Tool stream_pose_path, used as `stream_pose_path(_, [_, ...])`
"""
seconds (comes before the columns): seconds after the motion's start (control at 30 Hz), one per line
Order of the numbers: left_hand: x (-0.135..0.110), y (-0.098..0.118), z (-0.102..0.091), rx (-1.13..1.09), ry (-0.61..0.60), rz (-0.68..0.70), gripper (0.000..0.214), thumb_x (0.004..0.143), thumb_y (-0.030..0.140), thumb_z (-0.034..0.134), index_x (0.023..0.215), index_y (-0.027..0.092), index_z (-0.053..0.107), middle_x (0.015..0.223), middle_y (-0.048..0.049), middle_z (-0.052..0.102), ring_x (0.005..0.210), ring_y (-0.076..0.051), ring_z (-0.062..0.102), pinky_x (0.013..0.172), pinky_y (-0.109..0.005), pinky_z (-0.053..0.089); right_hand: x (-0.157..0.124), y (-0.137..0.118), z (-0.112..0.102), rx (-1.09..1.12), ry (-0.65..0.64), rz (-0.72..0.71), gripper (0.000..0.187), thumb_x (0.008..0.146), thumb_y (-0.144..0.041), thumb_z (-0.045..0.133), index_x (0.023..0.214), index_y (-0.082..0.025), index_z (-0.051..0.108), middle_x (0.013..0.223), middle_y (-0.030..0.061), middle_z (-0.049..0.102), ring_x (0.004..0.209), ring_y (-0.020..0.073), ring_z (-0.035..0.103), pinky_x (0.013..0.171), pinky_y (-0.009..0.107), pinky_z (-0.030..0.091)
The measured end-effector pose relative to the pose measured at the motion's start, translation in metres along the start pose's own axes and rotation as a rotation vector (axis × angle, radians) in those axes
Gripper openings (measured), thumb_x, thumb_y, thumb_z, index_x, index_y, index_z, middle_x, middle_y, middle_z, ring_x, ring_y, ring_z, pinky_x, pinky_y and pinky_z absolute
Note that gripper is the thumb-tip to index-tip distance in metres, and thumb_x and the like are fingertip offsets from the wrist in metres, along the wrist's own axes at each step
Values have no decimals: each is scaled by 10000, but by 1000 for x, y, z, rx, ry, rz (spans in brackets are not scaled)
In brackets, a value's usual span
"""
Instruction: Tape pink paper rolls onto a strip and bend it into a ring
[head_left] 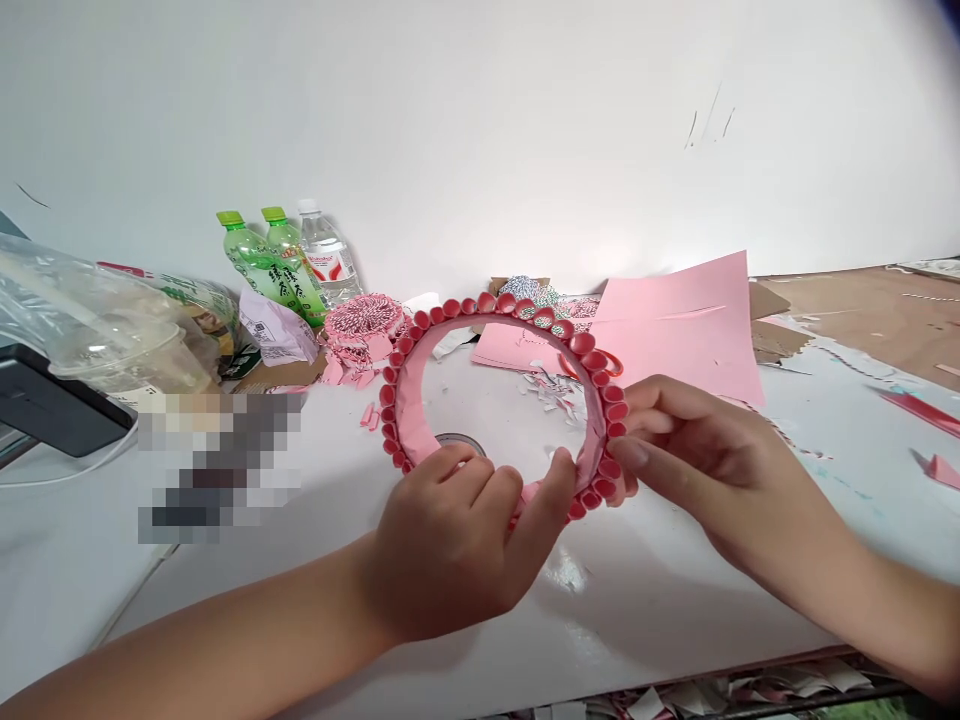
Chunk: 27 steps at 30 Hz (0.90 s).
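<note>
Both my bare forearms (187, 630) reach in from the bottom of the view, and my hands hold a pink paper-covered ring (409, 420) edged with small red cups. My left hand (450, 545) grips its lower curve, fingers closed over the band, while my right hand (694, 455) pinches its right side. The ring stands tilted over the white tabletop (622, 620), with a roll of tape (454, 438) showing through it. Behind it lie paper scraps (551, 395), pink card sheets (675, 330) and a pink-and-white patterned disc (365, 318). Farther back stand two green-capped tea bottles (266, 260) and a water bottle (326, 255).
</note>
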<state>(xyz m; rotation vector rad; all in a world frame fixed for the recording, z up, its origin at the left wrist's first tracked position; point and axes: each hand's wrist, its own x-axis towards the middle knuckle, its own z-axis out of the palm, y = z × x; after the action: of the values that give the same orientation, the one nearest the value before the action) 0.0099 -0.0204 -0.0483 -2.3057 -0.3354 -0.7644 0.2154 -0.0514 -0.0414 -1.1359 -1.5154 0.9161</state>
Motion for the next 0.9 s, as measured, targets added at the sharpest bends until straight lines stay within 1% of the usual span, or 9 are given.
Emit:
stream_pose_path(0.23, [3, -2, -1, 90, 11, -22, 279, 830, 137, 635, 1096, 67, 592, 530, 42, 593, 445, -121, 544, 473, -279, 428, 5, -2, -3, -17, -28, -8, 251, 836, -484, 622, 861, -234, 607, 593, -12, 658, 606, 156, 599, 598, 291, 476])
stream_pose_path(0.37, [4, -4, 0, 107, -20, -28, 248, 831, 131, 632, 1073, 91, 591, 517, 57, 575, 426, -115, 517, 453, -269, 408, 8, 2, -3, 6, -39, 10, 267, 862, -504, 580, 891, -242, 625, 587, -18, 670, 635, 161, 606, 652, 302, 481])
stream_pose_path(0.47, [3, -4, 2, 110, -35, -22, 233, 837, 147, 633, 1058, 82, 595, 507, 60, 560, 426, -117, 526, 455, -268, 419, 8, 5, -3, -18, 8, 24, 324, 887, -528, 524, 997, -255, 659, 644, -9, 704, 698, 175, 645, 733, 324, 503])
stream_pose_path(0.57, [1, -3, 5, 121, -44, -34, 176, 857, 190, 619, 983, 68, 616, 499, 42, 567, 421, -129, 543, 440, -271, 418, 5, 5, 0, -122, 42, 22, 398, 890, -527, 514, 1166, -271, 641, 765, 15, 745, 767, 203, 674, 741, 349, 528])
stream_pose_path(0.63, [0, -2, 7, 133, -58, -48, 145, 870, 207, 599, 909, 69, 627, 491, 26, 573, 416, -136, 551, 428, -271, 409, 0, 4, 4, -207, -8, 19, 437, 895, -505, 513, 1256, -275, 600, 958, 46, 756, 899, 237, 680, 793, 382, 533])
stream_pose_path(0.7, [-2, 0, 9, 141, -82, -68, 135, 864, 196, 593, 878, 67, 629, 489, 12, 579, 411, -142, 552, 419, -267, 396, -4, 5, 9, -287, -83, 52, 492, 896, -483, 511, 1341, -273, 529, 1144, 73, 712, 1050, 286, 646, 837, 433, 529])
stream_pose_path(0.77, [-3, 2, 13, 152, -103, -93, 125, 843, 173, 596, 875, 57, 627, 488, -1, 577, 400, -148, 542, 408, -265, 376, -6, 7, 12, -342, -140, 97, 546, 884, -481, 518, 1383, -264, 482, 1218, 94, 679, 1122, 327, 615, 851, 481, 527])
stream_pose_path(0.83, [-4, 6, 17, 165, -124, -121, 115, 832, 148, 587, 868, 46, 626, 482, -7, 567, 389, -149, 528, 405, -267, 364, -4, 9, 14, -313, -153, 133, 591, 862, -509, 531, 1391, -252, 472, 1230, 107, 672, 1130, 339, 614, 900, 506, 509])
stream_pose_path(0.9, [-5, 11, 20, 166, -139, -137, 119, 835, 132, 566, 894, 46, 624, 497, -8, 566, 404, -151, 533, 419, -270, 371, 1, 11, 14, -191, -120, 212, 633, 840, -546, 546, 1397, -258, 455, 1233, 97, 674, 1122, 320, 627, 970, 495, 476])
